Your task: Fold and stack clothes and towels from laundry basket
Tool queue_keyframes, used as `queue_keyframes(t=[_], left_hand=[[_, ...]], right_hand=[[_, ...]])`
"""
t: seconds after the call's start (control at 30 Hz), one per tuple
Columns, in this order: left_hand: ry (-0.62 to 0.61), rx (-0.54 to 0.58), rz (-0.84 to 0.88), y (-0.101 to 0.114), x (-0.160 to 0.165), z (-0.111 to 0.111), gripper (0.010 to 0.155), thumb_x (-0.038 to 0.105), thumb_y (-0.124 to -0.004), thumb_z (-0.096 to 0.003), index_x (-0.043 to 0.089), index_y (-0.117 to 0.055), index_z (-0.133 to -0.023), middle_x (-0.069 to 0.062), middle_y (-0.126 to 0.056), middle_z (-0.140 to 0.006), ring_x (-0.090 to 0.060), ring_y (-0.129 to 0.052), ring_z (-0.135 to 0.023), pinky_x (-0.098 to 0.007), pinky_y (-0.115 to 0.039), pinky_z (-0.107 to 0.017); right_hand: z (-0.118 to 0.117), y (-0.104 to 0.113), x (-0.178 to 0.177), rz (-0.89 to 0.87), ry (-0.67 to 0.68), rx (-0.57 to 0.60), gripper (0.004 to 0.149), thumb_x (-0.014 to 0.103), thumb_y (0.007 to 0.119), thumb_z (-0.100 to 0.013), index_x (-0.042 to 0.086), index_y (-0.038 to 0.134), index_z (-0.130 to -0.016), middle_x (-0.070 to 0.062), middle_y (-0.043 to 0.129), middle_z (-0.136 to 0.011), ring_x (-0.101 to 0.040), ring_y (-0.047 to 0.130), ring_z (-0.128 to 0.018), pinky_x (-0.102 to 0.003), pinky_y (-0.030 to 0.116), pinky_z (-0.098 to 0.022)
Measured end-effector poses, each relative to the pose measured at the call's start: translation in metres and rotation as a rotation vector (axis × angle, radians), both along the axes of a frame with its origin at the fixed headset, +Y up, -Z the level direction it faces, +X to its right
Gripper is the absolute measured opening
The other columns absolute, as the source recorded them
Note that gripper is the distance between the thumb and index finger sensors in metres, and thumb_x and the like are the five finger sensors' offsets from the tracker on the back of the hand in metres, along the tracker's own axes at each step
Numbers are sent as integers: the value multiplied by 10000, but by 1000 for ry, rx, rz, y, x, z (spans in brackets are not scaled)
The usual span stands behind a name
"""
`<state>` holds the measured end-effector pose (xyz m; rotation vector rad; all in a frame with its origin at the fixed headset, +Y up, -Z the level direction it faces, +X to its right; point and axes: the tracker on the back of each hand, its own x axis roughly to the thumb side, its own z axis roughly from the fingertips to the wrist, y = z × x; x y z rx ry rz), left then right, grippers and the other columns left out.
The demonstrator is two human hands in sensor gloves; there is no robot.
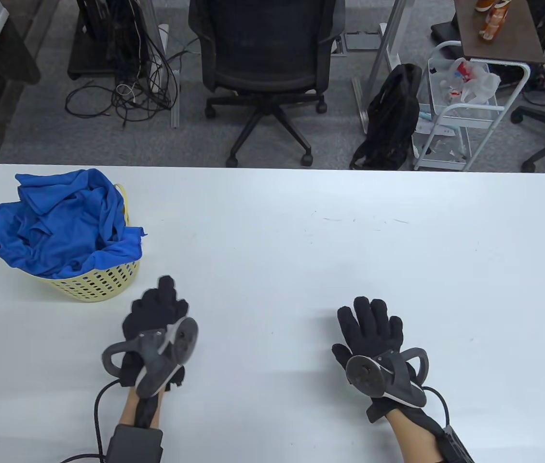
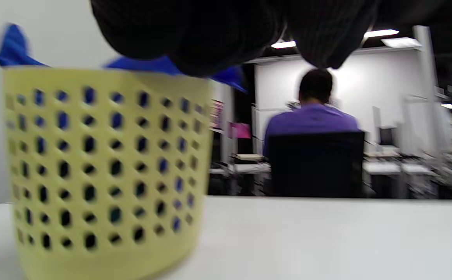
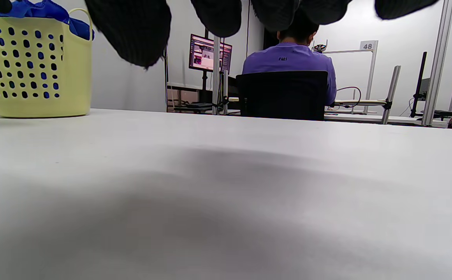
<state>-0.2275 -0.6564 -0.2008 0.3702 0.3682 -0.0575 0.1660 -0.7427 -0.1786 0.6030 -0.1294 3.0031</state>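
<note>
Yellow perforated plastic laundry basket (image 1: 99,282) stands at the left side of the white tabletop (image 1: 301,251), heaped with crumpled blue cloth (image 1: 60,222) that spills over its rim on the near and right sides. Left hand (image 1: 156,328) hovers just beside the basket's near right edge, palm down, fingers loosely together and pointing toward it, holding nothing. In the left wrist view the basket wall fills the left of the picture, blurred. Right hand (image 1: 374,342) sits well apart to the right, palm down over bare tabletop, fingers spread flat, nothing in its grasp. Beyond the far edge, a black office chair (image 1: 265,72); a black backpack (image 1: 390,120) on the floor leans by a white wire cart (image 1: 465,115).
</note>
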Motion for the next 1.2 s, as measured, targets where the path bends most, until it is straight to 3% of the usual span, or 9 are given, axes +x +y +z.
queue_keyframes(t=[0.13,0.2,0.33,0.4,0.5,0.63,0.93,1.1,1.2], left_hand=[[270,-233,-20,22,-39,-37,963,518,-873,-507,238,-313,-1238,-104,-774,-977,-160,-935,-602,-309,-865,-441],[333,-396,38,27,-52,-51,713,510,-784,-569,353,-475,-1192,-154,-720,-1045,-193,-923,-661,-312,-855,-464],[282,-14,99,71,-59,-42,446,417,-658,-637,289,-653,-1064,-185,-761,-1064,-243,-985,-748,-354,-902,-525],[46,241,195,99,-52,-28,450,397,-611,-652,232,-600,-1071,-336,-557,-1203,-611,-644,-1038,-731,-600,-697],[-249,513,418,128,-37,5,464,373,-560,-676,119,-545,-1065,-223,-744,-1104,-385,-895,-941,-585,-712,-727],[-113,351,336,120,-42,9,517,443,-660,-665,120,-575,-1059,-74,-867,-835,-39,-962,-365,-339,-914,-410],[423,-621,273,23,-80,-20,1286,628,-850,-500,-108,-38,-1174,-545,-541,-1125,-79,-972,-496,-330,-906,-406],[444,-648,214,23,-82,-21,813,465,-878,-588,2,-574,-1182,-98,-965,-769,-31,-933,-359,-321,-907,-355],[366,-294,131,49,-69,-12,531,496,-736,-653,227,-664,-1105,-30,-885,-841,-6,-911,-429,-320,-896,-420]], right_hand=[[-2,-1,0,-15,2,-12,747,398,702,-630,23,384,-1192,-366,299,-1188,-642,313,-1011,-827,403,-636],[-4,-1,2,-25,-1,-19,740,396,696,-632,26,385,-1192,-366,301,-1188,-640,317,-1011,-826,406,-636],[-8,3,7,-73,-14,-9,714,386,678,-641,28,397,-1191,-367,306,-1187,-640,321,-1012,-826,405,-636],[-11,3,9,-103,-19,-11,702,378,672,-644,23,406,-1188,-369,309,-1186,-639,328,-1012,-821,412,-637],[-12,-1,9,-118,-12,-40,695,372,670,-647,18,411,-1186,-372,313,-1182,-637,335,-1011,-819,417,-636],[-8,-2,6,-92,5,-37,696,376,671,-644,21,415,-1186,-369,320,-1183,-637,346,-1011,-818,423,-637],[-4,-1,5,-93,9,-32,695,377,673,-643,21,421,-1184,-368,323,-1183,-636,362,-1011,-818,427,-636],[-4,-2,5,-89,4,-37,693,376,674,-643,18,425,-1183,-367,331,-1182,-636,369,-1011,-818,430,-635],[-5,-2,6,-89,2,-41,691,376,673,-643,18,429,-1182,-365,335,-1183,-635,373,-1011,-818,432,-634]])
